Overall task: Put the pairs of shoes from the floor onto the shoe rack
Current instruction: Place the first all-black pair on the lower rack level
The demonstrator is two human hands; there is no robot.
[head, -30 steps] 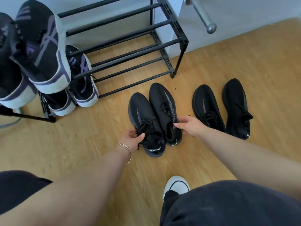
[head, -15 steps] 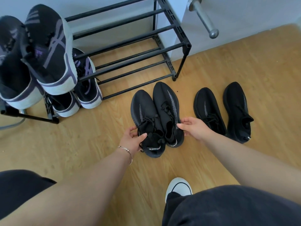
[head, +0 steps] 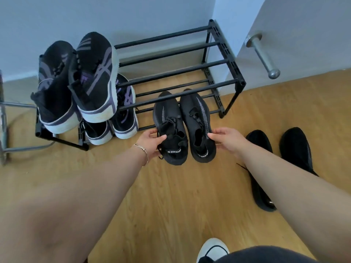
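Wooden floor [head: 171, 196]: black pair [head: 183, 126] held toes toward shoe rack [head: 190, 73].

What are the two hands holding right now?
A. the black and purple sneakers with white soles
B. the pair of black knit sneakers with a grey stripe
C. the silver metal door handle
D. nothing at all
B: the left hand and the right hand each grip one of the black knit sneakers with a grey stripe, toes pointed at the black metal shoe rack.

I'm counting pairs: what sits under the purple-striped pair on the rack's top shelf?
Another purple-striped pair sits on the lower shelf; only its heels and part of one upper show, the toes covered by the top pair.
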